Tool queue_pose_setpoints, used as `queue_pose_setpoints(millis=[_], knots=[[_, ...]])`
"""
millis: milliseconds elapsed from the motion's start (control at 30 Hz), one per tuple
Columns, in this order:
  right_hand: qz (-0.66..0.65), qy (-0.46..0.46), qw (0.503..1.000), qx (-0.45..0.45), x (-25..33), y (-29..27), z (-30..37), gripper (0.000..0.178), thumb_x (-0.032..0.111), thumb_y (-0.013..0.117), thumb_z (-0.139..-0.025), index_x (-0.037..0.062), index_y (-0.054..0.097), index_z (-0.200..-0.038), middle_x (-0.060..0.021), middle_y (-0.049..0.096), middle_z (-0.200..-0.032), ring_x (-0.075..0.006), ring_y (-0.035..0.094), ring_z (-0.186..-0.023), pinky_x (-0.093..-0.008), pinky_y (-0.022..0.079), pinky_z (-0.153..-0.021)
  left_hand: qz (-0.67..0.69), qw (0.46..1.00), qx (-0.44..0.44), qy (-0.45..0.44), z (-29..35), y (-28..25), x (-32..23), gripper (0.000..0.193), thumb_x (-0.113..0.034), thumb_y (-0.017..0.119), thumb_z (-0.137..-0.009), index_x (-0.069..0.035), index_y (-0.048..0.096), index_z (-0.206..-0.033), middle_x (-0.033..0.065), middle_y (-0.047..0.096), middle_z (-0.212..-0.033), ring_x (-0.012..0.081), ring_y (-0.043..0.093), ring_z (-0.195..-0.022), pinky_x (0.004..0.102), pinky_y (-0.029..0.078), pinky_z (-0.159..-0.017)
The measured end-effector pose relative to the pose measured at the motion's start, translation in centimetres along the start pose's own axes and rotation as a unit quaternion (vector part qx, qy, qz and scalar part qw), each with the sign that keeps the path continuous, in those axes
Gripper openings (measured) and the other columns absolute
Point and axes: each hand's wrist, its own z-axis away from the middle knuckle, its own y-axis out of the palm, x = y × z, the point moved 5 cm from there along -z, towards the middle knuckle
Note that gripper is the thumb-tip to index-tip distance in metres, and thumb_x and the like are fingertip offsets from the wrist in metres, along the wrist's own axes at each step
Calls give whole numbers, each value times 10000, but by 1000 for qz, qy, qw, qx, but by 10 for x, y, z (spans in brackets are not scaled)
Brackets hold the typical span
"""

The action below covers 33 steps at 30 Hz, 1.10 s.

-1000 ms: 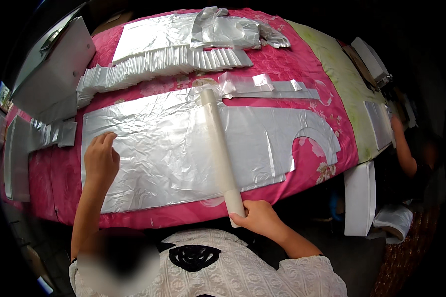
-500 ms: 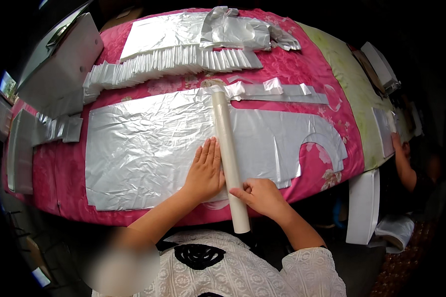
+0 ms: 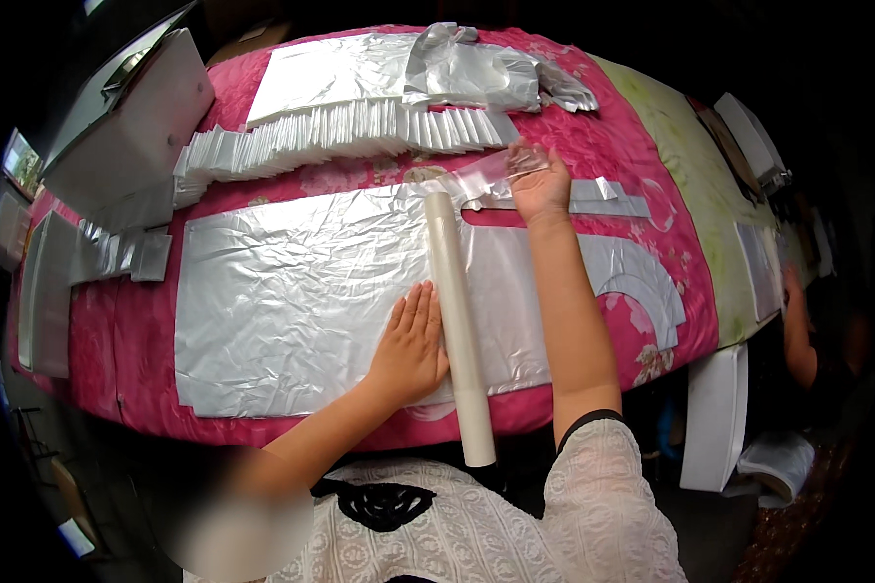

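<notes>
A flat stack of silvery plastic bags (image 3: 282, 311) with cut-out handles lies before me on the pink flowered cloth. Across it rests a long pale tube (image 3: 457, 330), its near end jutting past the table edge. My left hand (image 3: 414, 340) is pressed flat on the bags just left of the tube, fingers stretched together. Beyond the tube's right side, my right hand (image 3: 541, 181) is raised palm up with curled fingers. A see-through plastic handle strip (image 3: 482, 177) runs from the tube's far end into those fingers.
Behind the stack stands a row of folded plastic packets (image 3: 311, 136), with more silvery bags (image 3: 331, 73) farther back. White boxes (image 3: 136, 121) stand at the left. At the far right, another person's arm (image 3: 797, 330) is near a flat pad (image 3: 756, 267).
My right hand has left the tube's near end and reached forward to the handle strip, lifting it. My left hand stays flat on the bags. The view has shifted slightly.
</notes>
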Motion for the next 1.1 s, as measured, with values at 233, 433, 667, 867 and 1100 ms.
queue_pose_setpoints(millis=[233,433,667,867,1100], knots=[[167,-129,967,144,51,108,50,394,362,387,-957,50,437,-1191,-148,537,-1200,-237,527,-1066,-343,410,-914,1,1000,-11,-5,0,1,2,658,-182,402,-783,151,252,-1329,316,264,-1397,406,220,-1343,467,143,-1111],[652,-102,626,417,-188,153,165,706,443,494,-899,-59,304,-1358,-268,431,-1304,-359,388,-1241,-375,272,-1045,15,998,-26,63,4,-1,-2,635,-233,400,-828,158,281,-1313,310,303,-1382,405,233,-1340,480,145,-1109],[740,-94,406,528,-350,103,241,748,521,576,-770,-44,470,-1248,-278,339,-1368,-408,287,-1293,-468,143,-1101,-68,997,-17,40,1,18,4,642,-236,392,-837,134,246,-1341,301,165,-1444,396,171,-1366,495,154,-1101],[683,0,387,620,-265,169,265,525,280,628,-794,14,499,-1227,-214,459,-1295,-357,469,-1164,-404,385,-974,33,994,-99,35,13,-14,12,665,-189,501,-802,108,261,-1346,290,178,-1442,409,148,-1365,508,161,-1095],[795,-274,471,267,-77,89,118,353,-4,535,-678,0,629,-1019,-159,601,-1104,-320,541,-1046,-395,412,-949,-91,985,-89,-118,78,-98,93,758,-233,631,-776,87,263,-1356,262,178,-1454,407,137,-1363,476,161,-1095]])
